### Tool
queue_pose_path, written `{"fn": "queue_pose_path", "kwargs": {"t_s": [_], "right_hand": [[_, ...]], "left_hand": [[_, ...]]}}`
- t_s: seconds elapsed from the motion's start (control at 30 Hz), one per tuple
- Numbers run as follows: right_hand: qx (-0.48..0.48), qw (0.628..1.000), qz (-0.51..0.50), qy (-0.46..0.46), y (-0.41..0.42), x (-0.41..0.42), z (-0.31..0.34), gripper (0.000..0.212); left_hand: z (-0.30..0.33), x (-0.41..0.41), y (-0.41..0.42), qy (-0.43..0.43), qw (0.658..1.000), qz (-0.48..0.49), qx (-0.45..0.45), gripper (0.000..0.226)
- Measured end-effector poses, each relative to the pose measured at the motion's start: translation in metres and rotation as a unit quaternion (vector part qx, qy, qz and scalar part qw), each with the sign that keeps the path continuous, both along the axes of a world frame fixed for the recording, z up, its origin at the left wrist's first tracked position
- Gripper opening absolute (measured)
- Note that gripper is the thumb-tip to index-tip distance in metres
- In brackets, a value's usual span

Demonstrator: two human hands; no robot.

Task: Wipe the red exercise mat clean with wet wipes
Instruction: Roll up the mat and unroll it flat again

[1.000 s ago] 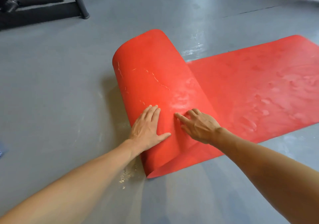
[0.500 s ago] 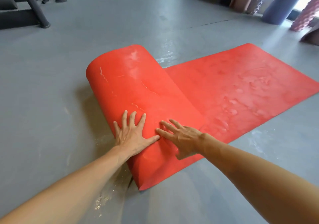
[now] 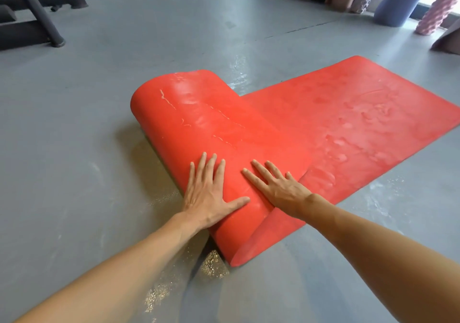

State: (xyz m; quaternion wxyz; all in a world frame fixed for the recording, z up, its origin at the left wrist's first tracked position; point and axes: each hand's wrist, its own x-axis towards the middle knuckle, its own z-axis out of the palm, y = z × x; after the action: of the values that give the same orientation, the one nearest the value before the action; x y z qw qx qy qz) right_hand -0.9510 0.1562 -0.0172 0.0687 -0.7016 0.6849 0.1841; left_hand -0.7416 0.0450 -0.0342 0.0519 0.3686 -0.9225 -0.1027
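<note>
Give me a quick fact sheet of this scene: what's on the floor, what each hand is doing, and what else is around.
Mat: red exercise mat, partly rolled, the rest flat on the floor
Left hand: fingers straight, pressing on the roll
Right hand: flat on the roll beside it
Mat surface: pale smears and streaks
Floor: grey, wet patches near the roll
Background: upright rolled mats top right, dark equipment top left
Wipes: none in view

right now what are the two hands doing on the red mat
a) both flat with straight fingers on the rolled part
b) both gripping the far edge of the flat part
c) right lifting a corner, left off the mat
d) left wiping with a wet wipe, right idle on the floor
a: the left hand and right hand both lie palm down, fingers straight, on the rolled part of the red mat; no wipe is in view.
</note>
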Motion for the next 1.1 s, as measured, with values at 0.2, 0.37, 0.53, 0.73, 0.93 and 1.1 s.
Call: {"fn": "queue_pose_path", "kwargs": {"t_s": [0.2, 0.37, 0.53, 0.73, 0.93, 1.1], "right_hand": [[-0.01, 0.999, -0.011, 0.038, -0.011, -0.017, 0.006, 0.093], [0.013, 0.998, -0.039, 0.05, 0.0, -0.053, 0.012, 0.092], [0.03, 0.996, -0.07, 0.05, 0.013, -0.092, 0.024, 0.089], [0.025, 0.995, -0.096, 0.011, 0.046, -0.11, 0.029, 0.104], [-0.008, 0.998, -0.054, -0.037, 0.054, -0.083, 0.022, 0.091], [-0.011, 0.998, -0.051, -0.028, 0.046, -0.068, 0.02, 0.093]], "left_hand": [[-0.003, 0.007, 0.052, -0.03, 0.999, -0.011, 0.036, 0.136], [-0.006, -0.015, 0.076, -0.021, 0.999, -0.014, 0.041, 0.132], [0.001, -0.041, 0.09, -0.038, 0.996, 0.011, 0.079, 0.119], [0.014, -0.07, 0.088, -0.075, 0.992, -0.038, 0.091, 0.12], [0.02, -0.088, 0.091, -0.083, 0.991, -0.048, 0.088, 0.118], [0.011, -0.053, 0.102, -0.134, 0.987, -0.058, 0.067, 0.124]]}}
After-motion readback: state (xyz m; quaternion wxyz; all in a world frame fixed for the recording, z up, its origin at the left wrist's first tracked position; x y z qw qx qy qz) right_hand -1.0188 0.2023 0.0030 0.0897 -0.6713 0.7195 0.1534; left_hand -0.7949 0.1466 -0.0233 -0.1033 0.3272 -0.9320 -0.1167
